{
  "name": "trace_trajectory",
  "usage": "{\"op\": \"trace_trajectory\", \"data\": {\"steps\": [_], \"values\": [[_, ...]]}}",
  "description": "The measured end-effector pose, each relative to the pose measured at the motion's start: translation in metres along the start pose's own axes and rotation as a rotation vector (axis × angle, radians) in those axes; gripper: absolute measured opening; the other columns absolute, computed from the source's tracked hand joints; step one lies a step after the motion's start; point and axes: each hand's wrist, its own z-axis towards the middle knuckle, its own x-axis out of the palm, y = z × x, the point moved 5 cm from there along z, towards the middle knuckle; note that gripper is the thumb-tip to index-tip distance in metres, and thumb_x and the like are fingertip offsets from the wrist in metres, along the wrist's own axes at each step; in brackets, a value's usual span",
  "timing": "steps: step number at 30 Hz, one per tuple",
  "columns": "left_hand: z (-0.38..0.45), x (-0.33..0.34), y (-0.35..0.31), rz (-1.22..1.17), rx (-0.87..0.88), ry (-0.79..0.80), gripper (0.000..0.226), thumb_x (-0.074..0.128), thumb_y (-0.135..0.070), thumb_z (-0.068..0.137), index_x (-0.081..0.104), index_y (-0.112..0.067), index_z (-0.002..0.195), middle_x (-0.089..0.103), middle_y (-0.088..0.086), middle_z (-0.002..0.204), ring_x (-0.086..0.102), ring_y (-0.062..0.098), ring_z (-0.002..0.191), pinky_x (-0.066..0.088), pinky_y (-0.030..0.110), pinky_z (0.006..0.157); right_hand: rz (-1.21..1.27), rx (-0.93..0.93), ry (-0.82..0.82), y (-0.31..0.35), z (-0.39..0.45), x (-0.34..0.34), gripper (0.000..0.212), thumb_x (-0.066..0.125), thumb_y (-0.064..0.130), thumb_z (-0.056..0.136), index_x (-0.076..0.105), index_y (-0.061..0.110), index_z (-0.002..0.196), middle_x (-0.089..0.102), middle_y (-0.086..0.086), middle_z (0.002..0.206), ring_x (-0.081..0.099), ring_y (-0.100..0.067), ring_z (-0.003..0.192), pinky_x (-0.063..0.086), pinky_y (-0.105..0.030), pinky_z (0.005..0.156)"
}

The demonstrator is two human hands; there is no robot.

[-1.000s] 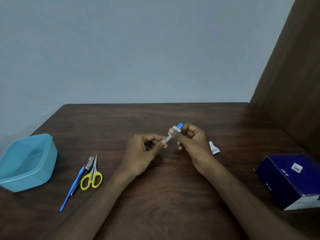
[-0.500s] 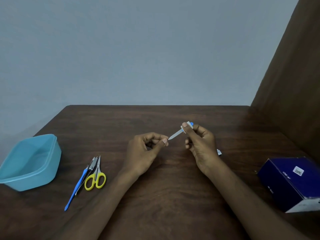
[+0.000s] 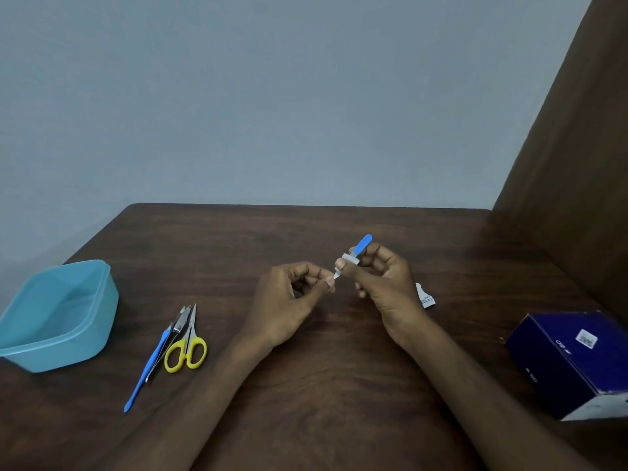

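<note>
Grey-blue wall (image 3: 272, 96) fills the upper half of what I see, with a brown wooden panel (image 3: 571, 164) standing along the right and a dark wooden table (image 3: 339, 385) under my arms.

Above the middle of the table, my right hand (image 3: 384, 283) holds a nail file (image 3: 361, 245). My thumb and curled fingers pinch it near its pale collar. Its blue handle sticks up and away from me past my knuckles, and its thin grey tip slants down to the left.

My left hand (image 3: 289, 300) is just beside it, holding nothing. Its fingers are curled in toward the palm and the thumb lies along them. The tip of the file sits right at the fingertips of this hand; I cannot tell whether it touches or stops just short. Both hands are raised a little off the table.

At the far left stands a teal plastic tub (image 3: 98, 300), open at the top. Between it and my left arm lie yellow-handled scissors (image 3: 187, 350), metal nippers (image 3: 179, 319) and a long blue-handled tool (image 3: 149, 365), close together with their tips pointing away from me.

Just behind my right wrist lies a small white packet (image 3: 424, 296). Near the right edge, well apart from my hands, sits a dark blue box (image 3: 560, 365) with a white label on top.
</note>
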Motion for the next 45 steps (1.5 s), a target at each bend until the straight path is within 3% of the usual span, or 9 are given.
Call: {"op": "trace_trajectory", "data": {"steps": [5, 9, 13, 21, 28, 32, 35, 40, 45], "values": [[-0.001, -0.001, -0.001, -0.016, 0.008, -0.015, 0.012, 0.078, -0.028, 0.099, 0.082, -0.027, 0.088, 0.08, -0.01, 0.082, 0.074, 0.015, 0.077, 0.055, 0.031, 0.067, -0.094, -0.002, 0.066, -0.001, -0.002, 0.003, 0.027, 0.093, 0.02, 0.079, 0.076, 0.021, 0.1, 0.08, 0.002, 0.089, 0.062, -0.004, 0.065, 0.046, -0.026, 0.058], [-0.001, -0.001, -0.001, -0.008, 0.007, -0.007, 0.013, 0.075, -0.028, 0.1, 0.08, -0.027, 0.088, 0.079, -0.01, 0.082, 0.068, 0.005, 0.071, 0.05, 0.021, 0.064, -0.086, 0.0, 0.077, -0.002, -0.002, 0.003, 0.016, 0.09, 0.025, 0.084, 0.079, 0.022, 0.094, 0.078, -0.002, 0.085, 0.057, -0.009, 0.06, 0.045, -0.027, 0.056], [0.0, 0.0, -0.001, 0.007, -0.006, -0.003, 0.013, 0.072, -0.025, 0.102, 0.078, -0.028, 0.091, 0.078, -0.01, 0.082, 0.063, 0.002, 0.066, 0.046, 0.016, 0.061, 0.006, 0.024, -0.024, -0.001, 0.001, -0.001, 0.018, 0.076, 0.028, 0.098, 0.079, 0.013, 0.09, 0.072, 0.001, 0.075, 0.051, -0.012, 0.053, 0.041, -0.026, 0.049], [0.0, -0.002, -0.001, -0.009, -0.041, -0.037, 0.014, 0.072, -0.02, 0.1, 0.079, -0.025, 0.089, 0.078, -0.008, 0.08, 0.06, -0.002, 0.063, 0.044, 0.011, 0.061, 0.118, 0.079, -0.097, -0.005, 0.006, -0.005, 0.021, 0.075, 0.03, 0.099, 0.078, 0.011, 0.091, 0.078, 0.0, 0.088, 0.051, -0.012, 0.048, 0.043, -0.026, 0.048], [0.004, -0.005, 0.008, -0.109, -0.084, -0.132, 0.017, 0.072, -0.018, 0.099, 0.078, -0.023, 0.084, 0.077, -0.003, 0.078, 0.06, 0.007, 0.062, 0.051, 0.031, 0.062, 0.063, 0.041, 0.033, 0.0, 0.0, 0.0, 0.018, 0.08, 0.024, 0.095, 0.078, 0.009, 0.105, 0.077, -0.008, 0.088, 0.06, -0.016, 0.063, 0.054, -0.029, 0.061], [0.006, -0.008, 0.014, -0.149, -0.118, -0.183, 0.016, 0.072, -0.02, 0.097, 0.077, -0.026, 0.084, 0.075, 0.001, 0.078, 0.06, 0.01, 0.064, 0.048, 0.033, 0.06, 0.033, -0.025, -0.038, 0.004, 0.002, -0.007, 0.007, 0.073, 0.01, 0.098, 0.076, 0.009, 0.092, 0.072, -0.005, 0.079, 0.056, -0.011, 0.056, 0.05, -0.024, 0.056], [0.005, -0.013, 0.013, -0.19, -0.117, -0.26, 0.017, 0.069, -0.02, 0.1, 0.075, -0.023, 0.085, 0.074, 0.004, 0.082, 0.06, 0.006, 0.063, 0.047, 0.032, 0.059, -0.046, -0.027, 0.051, 0.003, -0.001, -0.002, 0.015, 0.07, -0.001, 0.094, 0.076, 0.008, 0.083, 0.07, -0.006, 0.071, 0.055, -0.012, 0.056, 0.049, -0.027, 0.058], [0.004, -0.021, 0.009, -0.315, -0.082, -0.341, 0.016, 0.067, -0.022, 0.105, 0.074, -0.023, 0.09, 0.07, -0.003, 0.081, 0.054, 0.003, 0.064, 0.042, 0.017, 0.056, -0.282, -0.129, 0.161, 0.002, -0.009, 0.011, 0.011, 0.084, 0.014, 0.091, 0.08, 0.016, 0.08, 0.078, -0.007, 0.078, 0.066, -0.01, 0.068, 0.052, -0.023, 0.063], [0.006, -0.015, 0.005, -0.288, 0.058, -0.262, 0.009, 0.075, -0.018, 0.101, 0.079, -0.022, 0.094, 0.074, -0.013, 0.08, 0.057, 0.002, 0.07, 0.048, 0.03, 0.067, -0.303, -0.17, 0.244, 0.003, -0.011, 0.013, 0.007, 0.086, 0.012, 0.089, 0.082, 0.018, 0.09, 0.081, -0.003, 0.083, 0.074, -0.013, 0.077, 0.059, -0.031, 0.076]]}}
